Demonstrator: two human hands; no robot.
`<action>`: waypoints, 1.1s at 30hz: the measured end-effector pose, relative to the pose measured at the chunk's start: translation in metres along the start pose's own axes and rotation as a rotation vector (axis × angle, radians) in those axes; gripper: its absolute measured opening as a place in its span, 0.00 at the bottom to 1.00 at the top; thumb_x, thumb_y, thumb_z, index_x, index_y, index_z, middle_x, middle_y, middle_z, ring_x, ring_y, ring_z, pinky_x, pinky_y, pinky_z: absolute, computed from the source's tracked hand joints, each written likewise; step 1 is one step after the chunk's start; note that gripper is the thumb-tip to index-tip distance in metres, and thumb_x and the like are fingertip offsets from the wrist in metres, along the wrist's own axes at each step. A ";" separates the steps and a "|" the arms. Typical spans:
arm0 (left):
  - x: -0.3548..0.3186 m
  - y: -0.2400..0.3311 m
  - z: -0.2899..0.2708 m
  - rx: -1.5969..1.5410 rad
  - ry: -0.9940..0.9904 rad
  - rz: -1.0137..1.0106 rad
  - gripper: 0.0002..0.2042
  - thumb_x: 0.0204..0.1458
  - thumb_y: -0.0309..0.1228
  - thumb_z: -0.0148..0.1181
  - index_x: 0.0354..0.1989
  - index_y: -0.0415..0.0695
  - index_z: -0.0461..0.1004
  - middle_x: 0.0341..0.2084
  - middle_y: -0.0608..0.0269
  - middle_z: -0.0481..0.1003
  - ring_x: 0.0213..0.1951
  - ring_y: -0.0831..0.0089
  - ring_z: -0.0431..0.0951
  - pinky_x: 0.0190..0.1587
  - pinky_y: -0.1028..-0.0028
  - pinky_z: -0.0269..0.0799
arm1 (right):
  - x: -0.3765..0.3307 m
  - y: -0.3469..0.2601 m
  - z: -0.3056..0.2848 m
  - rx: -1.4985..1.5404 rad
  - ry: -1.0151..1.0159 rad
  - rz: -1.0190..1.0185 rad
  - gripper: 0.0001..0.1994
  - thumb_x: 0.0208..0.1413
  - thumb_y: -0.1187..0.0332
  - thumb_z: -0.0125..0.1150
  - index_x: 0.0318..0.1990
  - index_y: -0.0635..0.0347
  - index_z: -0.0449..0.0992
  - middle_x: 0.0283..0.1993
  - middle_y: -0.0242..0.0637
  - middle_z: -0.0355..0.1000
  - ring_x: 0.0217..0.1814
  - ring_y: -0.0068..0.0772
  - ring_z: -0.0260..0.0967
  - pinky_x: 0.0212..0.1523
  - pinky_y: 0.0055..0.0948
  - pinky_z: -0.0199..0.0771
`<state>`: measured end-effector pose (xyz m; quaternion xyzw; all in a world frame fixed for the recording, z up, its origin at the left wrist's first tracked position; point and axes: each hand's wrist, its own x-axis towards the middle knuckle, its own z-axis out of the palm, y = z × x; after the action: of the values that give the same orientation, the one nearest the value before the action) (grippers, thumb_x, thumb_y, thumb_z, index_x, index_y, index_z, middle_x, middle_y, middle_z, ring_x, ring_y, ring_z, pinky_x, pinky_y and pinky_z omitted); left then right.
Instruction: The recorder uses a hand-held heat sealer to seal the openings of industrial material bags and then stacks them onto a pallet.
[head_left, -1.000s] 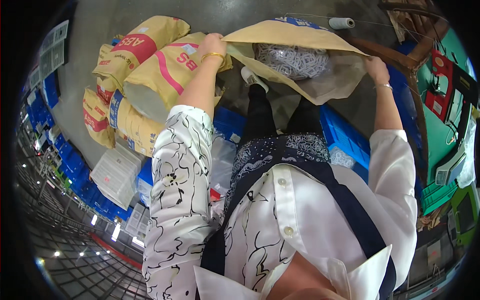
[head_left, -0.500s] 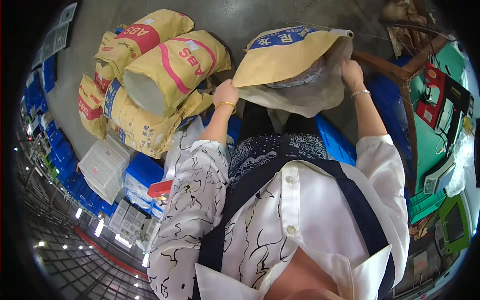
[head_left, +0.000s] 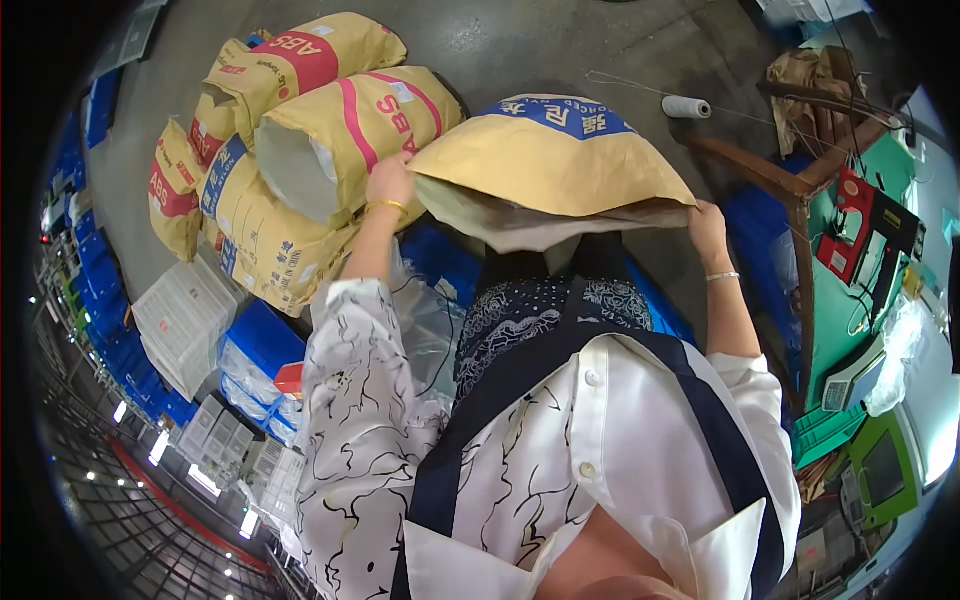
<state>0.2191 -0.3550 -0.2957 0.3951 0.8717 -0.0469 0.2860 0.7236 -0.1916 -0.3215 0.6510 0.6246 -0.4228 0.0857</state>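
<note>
1. At left, notice plump, creased heaped sacks (head_left: 357,117) lying on smooth grey floor (head_left: 500,60).
2. Just right of those, find the open sack (head_left: 530,165): domed tan paper, blue panel, pale lining, contents hidden. Judged partway: mouth parted into a slit, left unsealed.
3. Pinched at one mouth corner by the left hand (head_left: 391,183), at the other by the right hand (head_left: 709,236).
4. Beyond, see a white cylindrical spool (head_left: 686,107).

Held sack (head_left: 545,165) matt, creased paper; bangle (head_left: 388,206) glossy metal; shirt (head_left: 650,440) smooth, satiny cloth; frame (head_left: 770,176) wood
</note>
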 end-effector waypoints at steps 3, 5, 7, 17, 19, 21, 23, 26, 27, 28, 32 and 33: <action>0.021 -0.028 0.013 0.231 -0.077 0.065 0.10 0.54 0.34 0.47 0.38 0.51 0.77 0.37 0.50 0.78 0.42 0.50 0.79 0.45 0.55 0.74 | 0.005 0.013 0.032 -0.242 -0.029 -0.010 0.14 0.54 0.65 0.49 0.37 0.62 0.80 0.38 0.56 0.75 0.46 0.60 0.72 0.48 0.48 0.72; 0.022 -0.036 0.032 0.237 -0.112 0.029 0.10 0.54 0.34 0.47 0.37 0.52 0.76 0.36 0.50 0.78 0.43 0.50 0.79 0.45 0.55 0.74 | 0.007 0.045 0.042 -0.149 -0.059 0.164 0.13 0.52 0.67 0.48 0.34 0.63 0.80 0.31 0.51 0.76 0.36 0.50 0.76 0.43 0.42 0.75; 0.017 -0.026 0.035 0.284 -0.135 -0.042 0.10 0.54 0.34 0.48 0.38 0.53 0.77 0.36 0.50 0.79 0.43 0.50 0.78 0.45 0.56 0.74 | 0.001 0.061 0.043 -0.018 -0.150 0.298 0.13 0.52 0.69 0.47 0.31 0.64 0.80 0.26 0.48 0.76 0.29 0.42 0.78 0.38 0.37 0.77; 0.021 -0.063 0.039 -0.420 -0.296 -0.295 0.15 0.56 0.21 0.45 0.46 0.44 0.76 0.20 0.59 0.76 0.14 0.74 0.74 0.15 0.74 0.69 | -0.022 0.059 0.064 0.456 -0.158 0.339 0.15 0.53 0.78 0.44 0.42 0.66 0.79 0.24 0.44 0.76 0.21 0.34 0.76 0.24 0.30 0.79; 0.031 -0.075 0.045 -0.416 -0.280 -0.399 0.13 0.56 0.22 0.48 0.46 0.46 0.76 0.20 0.59 0.75 0.14 0.73 0.74 0.15 0.74 0.70 | -0.030 0.040 0.065 0.453 -0.051 0.317 0.17 0.52 0.80 0.46 0.46 0.61 0.78 0.26 0.45 0.77 0.23 0.36 0.77 0.27 0.32 0.79; 0.037 -0.087 0.058 -0.577 -0.250 -0.507 0.11 0.56 0.24 0.50 0.45 0.47 0.76 0.20 0.60 0.75 0.16 0.74 0.74 0.16 0.75 0.71 | -0.036 0.041 0.067 0.355 -0.025 0.220 0.18 0.50 0.80 0.48 0.48 0.56 0.77 0.27 0.46 0.77 0.24 0.38 0.77 0.30 0.34 0.78; 0.042 -0.120 0.064 -0.906 -0.208 -0.662 0.07 0.57 0.28 0.56 0.42 0.50 0.77 0.21 0.66 0.75 0.20 0.74 0.76 0.21 0.79 0.73 | -0.040 0.020 0.068 0.316 -0.020 0.156 0.21 0.47 0.79 0.50 0.49 0.49 0.77 0.29 0.48 0.77 0.29 0.44 0.78 0.37 0.38 0.77; 0.087 -0.088 0.064 -1.243 -0.171 -0.908 0.06 0.57 0.30 0.57 0.41 0.49 0.76 0.22 0.67 0.76 0.23 0.74 0.77 0.23 0.81 0.74 | -0.035 0.022 0.059 0.315 0.050 0.154 0.20 0.49 0.79 0.51 0.49 0.50 0.76 0.31 0.49 0.77 0.33 0.48 0.77 0.39 0.38 0.76; 0.096 -0.080 0.060 -1.207 -0.186 -0.882 0.06 0.57 0.30 0.57 0.41 0.49 0.76 0.22 0.67 0.76 0.23 0.74 0.77 0.23 0.81 0.74 | -0.034 0.022 0.061 0.347 0.066 0.182 0.20 0.49 0.79 0.51 0.49 0.50 0.76 0.31 0.49 0.77 0.33 0.48 0.77 0.39 0.38 0.76; 0.099 -0.088 0.052 -1.077 -0.173 -0.812 0.07 0.56 0.30 0.58 0.41 0.47 0.76 0.26 0.64 0.76 0.27 0.71 0.78 0.26 0.77 0.75 | -0.034 0.021 0.065 0.436 0.087 0.165 0.17 0.50 0.78 0.51 0.47 0.52 0.77 0.32 0.49 0.77 0.34 0.49 0.77 0.39 0.37 0.76; 0.106 -0.089 0.004 -0.676 -0.133 -0.580 0.09 0.55 0.31 0.59 0.42 0.42 0.75 0.40 0.56 0.77 0.38 0.63 0.79 0.35 0.67 0.77 | -0.036 0.006 0.068 0.629 0.229 0.004 0.11 0.52 0.77 0.52 0.42 0.59 0.78 0.35 0.47 0.78 0.34 0.44 0.77 0.38 0.32 0.75; 0.100 -0.037 0.011 -0.137 0.168 -0.222 0.12 0.53 0.31 0.60 0.44 0.41 0.74 0.43 0.53 0.75 0.43 0.60 0.76 0.42 0.64 0.75 | -0.041 0.014 0.067 0.619 0.239 0.045 0.10 0.52 0.78 0.52 0.39 0.60 0.78 0.36 0.45 0.77 0.37 0.43 0.77 0.39 0.30 0.75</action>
<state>0.1449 -0.3176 -0.3639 0.2783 0.9321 0.0143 0.2313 0.7116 -0.2677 -0.3425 0.7049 0.4576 -0.5110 -0.1807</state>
